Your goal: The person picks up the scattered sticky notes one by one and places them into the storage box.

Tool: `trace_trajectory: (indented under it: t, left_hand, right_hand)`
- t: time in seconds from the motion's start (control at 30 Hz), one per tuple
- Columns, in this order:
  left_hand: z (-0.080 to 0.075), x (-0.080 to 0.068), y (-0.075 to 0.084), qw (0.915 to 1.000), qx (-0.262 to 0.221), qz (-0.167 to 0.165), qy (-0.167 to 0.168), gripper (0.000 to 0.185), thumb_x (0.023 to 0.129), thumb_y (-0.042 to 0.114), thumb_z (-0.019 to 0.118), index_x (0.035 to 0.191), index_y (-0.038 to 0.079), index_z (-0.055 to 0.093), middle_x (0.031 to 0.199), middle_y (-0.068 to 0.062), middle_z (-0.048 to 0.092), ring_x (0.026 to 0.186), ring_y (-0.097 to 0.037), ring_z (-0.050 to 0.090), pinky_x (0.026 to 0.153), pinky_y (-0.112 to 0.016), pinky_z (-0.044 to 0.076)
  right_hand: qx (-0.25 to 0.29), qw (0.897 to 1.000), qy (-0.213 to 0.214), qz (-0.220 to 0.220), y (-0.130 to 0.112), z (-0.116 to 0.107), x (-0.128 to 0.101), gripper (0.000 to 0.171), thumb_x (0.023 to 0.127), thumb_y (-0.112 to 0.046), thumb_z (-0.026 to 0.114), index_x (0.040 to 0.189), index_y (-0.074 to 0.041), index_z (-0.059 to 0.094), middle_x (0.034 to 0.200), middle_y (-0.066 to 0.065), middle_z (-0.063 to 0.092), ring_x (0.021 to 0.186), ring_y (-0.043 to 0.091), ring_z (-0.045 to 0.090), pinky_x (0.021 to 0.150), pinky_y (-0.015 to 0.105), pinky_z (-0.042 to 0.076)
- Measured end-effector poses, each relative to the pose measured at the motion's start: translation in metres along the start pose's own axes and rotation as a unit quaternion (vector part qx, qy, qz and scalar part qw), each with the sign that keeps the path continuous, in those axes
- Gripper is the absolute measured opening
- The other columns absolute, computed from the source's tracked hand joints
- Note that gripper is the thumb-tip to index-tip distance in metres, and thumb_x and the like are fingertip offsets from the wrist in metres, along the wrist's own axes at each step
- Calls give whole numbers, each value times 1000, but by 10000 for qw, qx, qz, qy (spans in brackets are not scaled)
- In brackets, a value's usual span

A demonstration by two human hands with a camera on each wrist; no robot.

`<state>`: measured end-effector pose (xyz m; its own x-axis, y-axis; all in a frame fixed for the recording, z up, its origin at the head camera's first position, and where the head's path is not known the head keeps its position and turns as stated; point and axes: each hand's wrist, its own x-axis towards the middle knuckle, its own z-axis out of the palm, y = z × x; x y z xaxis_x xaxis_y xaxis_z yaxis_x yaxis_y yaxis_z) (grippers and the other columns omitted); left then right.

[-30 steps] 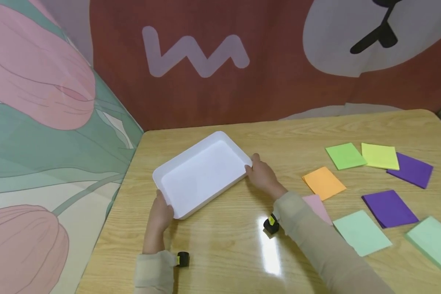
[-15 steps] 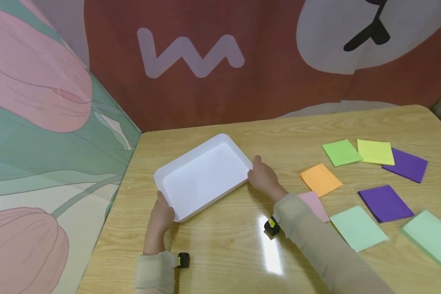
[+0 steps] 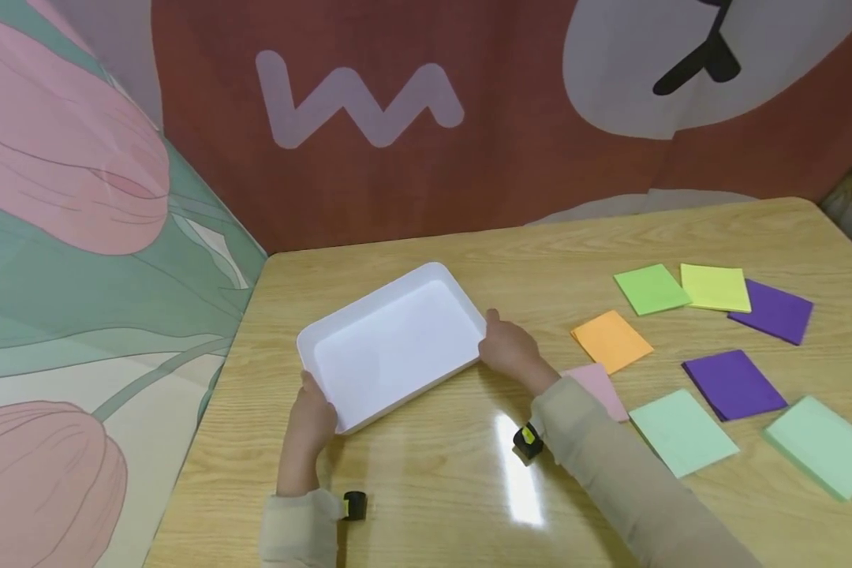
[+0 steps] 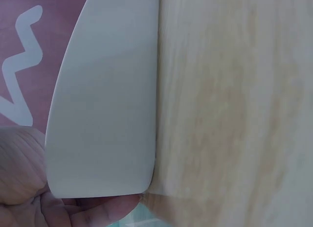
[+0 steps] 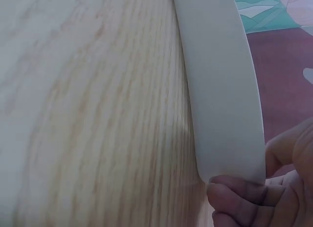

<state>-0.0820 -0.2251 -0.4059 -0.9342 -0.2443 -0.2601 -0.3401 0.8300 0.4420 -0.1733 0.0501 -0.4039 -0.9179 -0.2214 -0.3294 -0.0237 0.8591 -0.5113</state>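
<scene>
A shallow white rectangular tray [image 3: 397, 347] sits at an angle on the wooden table, its inside bare. At its near left corner, my left hand [image 3: 314, 416] grips the end wall, thumb at the rim. My right hand [image 3: 510, 347] holds the opposite short end near its front corner. In the left wrist view, curled fingers [image 4: 105, 212] lie against the end of the tray's outer wall [image 4: 105, 104]. The right wrist view has bent fingertips [image 5: 225, 195] at the lower corner of the tray wall [image 5: 222, 90], with the thumb up by the rim.
Square paper stacks lie to the right: green [image 3: 652, 289], yellow [image 3: 715, 287], orange [image 3: 612, 341], pink [image 3: 596, 390], two purple, one of them [image 3: 734, 384] nearer, and two mint, one of them [image 3: 683, 432] beside my right sleeve. A red patterned backdrop [image 3: 369, 189] borders the table's far edge.
The tray has shifted slightly right and toward me on the table, both hands keeping hold of it. The head view has turned a little to the right. The paper stacks stay put.
</scene>
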Motion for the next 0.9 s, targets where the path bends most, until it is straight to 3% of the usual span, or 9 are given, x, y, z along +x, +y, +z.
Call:
trace_trajectory:
  t: [0.17, 0.27, 0.33, 0.5, 0.6, 0.9]
  left_hand:
    - [2, -6, 2, 9998, 168, 94, 112, 54, 84, -2, 27, 125, -23, -2, 113, -44, 31, 99, -49, 41, 82, -50, 38]
    - [1, -10, 3, 9994, 242, 136, 199, 51, 85, -2, 26, 125, -24, 1, 110, -44, 34, 95, -49, 43, 80, -50, 39]
    - [1, -12, 3, 9993, 255, 136, 229, 50, 86, -1, 25, 124, -23, 2, 108, -44, 36, 94, -49, 44, 79, -50, 39]
    - [1, -17, 4, 9992, 270, 121, 252, 48, 87, 0, 25, 124, -22, 4, 102, -41, 41, 87, -46, 48, 75, -50, 41]
    - [2, -19, 4, 9987, 342, 168, 333, 45, 88, 1, 25, 124, -21, 9, 96, -37, 45, 79, -42, 51, 69, -47, 43]
    - [6, -24, 5, 9987, 304, 130, 378, 40, 87, 0, 27, 122, -16, 16, 87, -30, 51, 71, -35, 53, 60, -42, 45]
  right_hand:
    - [-50, 9999, -123, 70, 2, 1, -6, 58, 81, -9, 36, 134, 3, 18, 73, 14, 55, 50, 20, 42, 39, 27, 32]
    - [-109, 9998, -123, 61, 2, 2, -9, 56, 81, -9, 36, 134, 1, 21, 92, 17, 57, 59, 22, 47, 42, 29, 36]
    - [-161, 9998, -138, 43, 2, 3, -12, 54, 81, -7, 36, 133, 0, 25, 96, 18, 56, 63, 23, 49, 43, 30, 38]
    - [-453, 9989, -48, -99, 3, 1, -21, 48, 81, -6, 37, 129, -1, 33, 86, 15, 57, 66, 23, 51, 46, 31, 40]
    - [-619, 9979, 11, -164, 5, 0, -26, 47, 84, -8, 36, 130, -2, 33, 88, 16, 58, 68, 24, 51, 47, 32, 40]
    - [-656, 9974, 29, -283, 13, 1, -44, 42, 80, -6, 42, 121, 1, 42, 71, 11, 52, 58, 21, 46, 43, 29, 37]
